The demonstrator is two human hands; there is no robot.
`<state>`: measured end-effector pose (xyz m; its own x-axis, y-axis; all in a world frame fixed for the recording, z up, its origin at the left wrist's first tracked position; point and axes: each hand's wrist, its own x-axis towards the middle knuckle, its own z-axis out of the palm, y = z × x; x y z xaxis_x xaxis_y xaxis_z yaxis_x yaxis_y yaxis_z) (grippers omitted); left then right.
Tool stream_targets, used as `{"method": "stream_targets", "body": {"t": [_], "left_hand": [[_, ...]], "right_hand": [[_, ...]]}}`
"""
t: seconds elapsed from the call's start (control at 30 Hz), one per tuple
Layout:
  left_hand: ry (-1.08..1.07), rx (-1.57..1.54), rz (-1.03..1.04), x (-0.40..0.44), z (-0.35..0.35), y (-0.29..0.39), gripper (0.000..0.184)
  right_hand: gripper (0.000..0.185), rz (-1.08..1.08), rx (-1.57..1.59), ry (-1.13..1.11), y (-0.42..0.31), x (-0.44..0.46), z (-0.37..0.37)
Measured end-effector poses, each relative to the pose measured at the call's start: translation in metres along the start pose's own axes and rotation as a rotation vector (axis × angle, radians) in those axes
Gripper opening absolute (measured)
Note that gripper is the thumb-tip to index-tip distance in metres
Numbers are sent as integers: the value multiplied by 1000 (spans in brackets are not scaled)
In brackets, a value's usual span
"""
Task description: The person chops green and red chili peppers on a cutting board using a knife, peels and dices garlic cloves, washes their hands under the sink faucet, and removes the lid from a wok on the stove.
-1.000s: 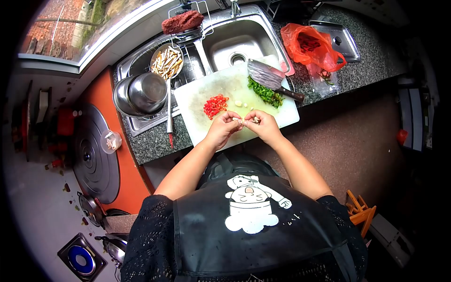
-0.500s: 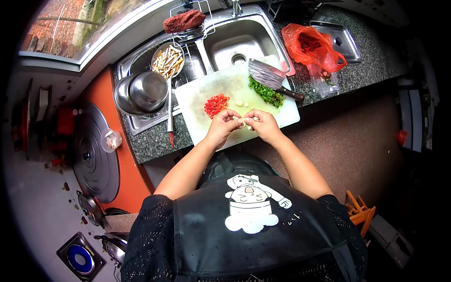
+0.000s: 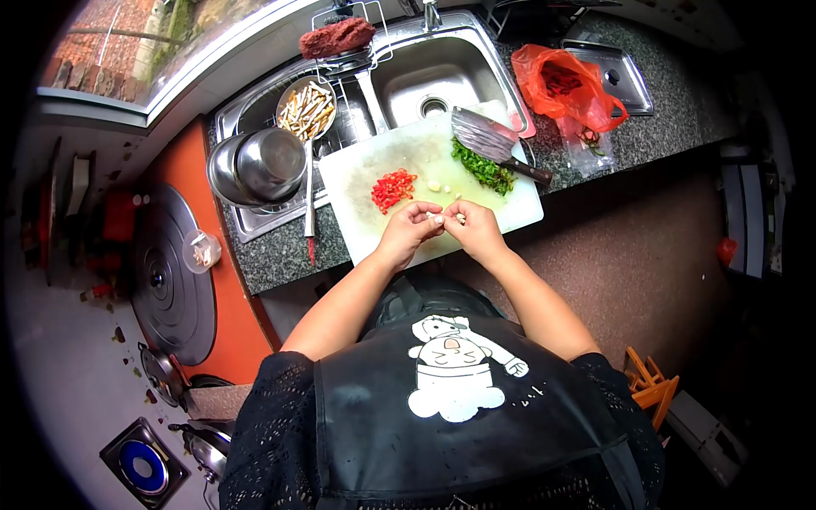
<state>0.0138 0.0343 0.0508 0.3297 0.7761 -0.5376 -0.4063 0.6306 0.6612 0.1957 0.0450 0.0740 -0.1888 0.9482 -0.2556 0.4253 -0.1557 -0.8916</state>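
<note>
Over the near edge of a pale cutting board (image 3: pixel 348 178), my left hand (image 3: pixel 408 233) and my right hand (image 3: pixel 476 231) meet at the fingertips. Both are closed in a pinch on small whitish pieces that look like garlic. Just beyond my fingers lie a few loose pale cloves (image 3: pixel 434 185). Chopped red pepper (image 3: pixel 393 189) is heaped to the left of them, and chopped greens (image 3: pixel 481 168) to the right. A cleaver (image 3: pixel 484 134) rests across the greens, its dark handle pointing right.
Behind the board is a double sink (image 3: pixel 429 72). Steel bowls (image 3: pixel 270 165) and a strainer of cut pale strips (image 3: pixel 306 110) stand left. A red plastic bag (image 3: pixel 565 85) and a metal tray (image 3: pixel 616 76) lie right. A small plastic cup (image 3: pixel 202 252) sits far left.
My fingers have shifted slightly around the small pale pieces while staying together. The whole view has moved a little; the cleaver and chopped heaps stay in place on the board.
</note>
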Motion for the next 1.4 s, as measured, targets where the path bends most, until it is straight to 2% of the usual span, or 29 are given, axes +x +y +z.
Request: {"method": "stream_targets", "body": {"t": [0.13,0.33,0.63,0.73,0.83,0.93,1.03,1.13,1.23,1.33,1.4], "left_hand": [[-3,-14,-6,-5,3,8,28],[8,-20,29,-5,4,5,30],[-30,-5,1,-5,2,5,29],[-40,-35,-18,-5,5,5,29],[-26,-26,-9,-3,4,4,30],[-29,-25,-10,-1,1,4,32],[-46,-15,-19,-3,4,9,33],[-61,69,3,-3,6,10,33],[-78,122,5,-1,4,8,32],[-61,156,-26,1,2,7,34],[-50,152,-34,1,2,6,35]], "right_hand": [[16,167,236,-80,8,2,-2],[10,178,491,-100,19,6,-1],[1,223,658,-57,6,5,-10],[5,259,698,-112,7,6,-14],[12,265,636,-175,7,5,-13],[16,-17,291,-128,8,2,-11],[15,141,204,-157,0,3,-17],[15,-37,99,-56,4,2,-13],[13,-57,50,-47,3,2,-13],[13,78,-19,-42,-4,3,-18],[12,74,-24,-16,-6,4,-21]]}}
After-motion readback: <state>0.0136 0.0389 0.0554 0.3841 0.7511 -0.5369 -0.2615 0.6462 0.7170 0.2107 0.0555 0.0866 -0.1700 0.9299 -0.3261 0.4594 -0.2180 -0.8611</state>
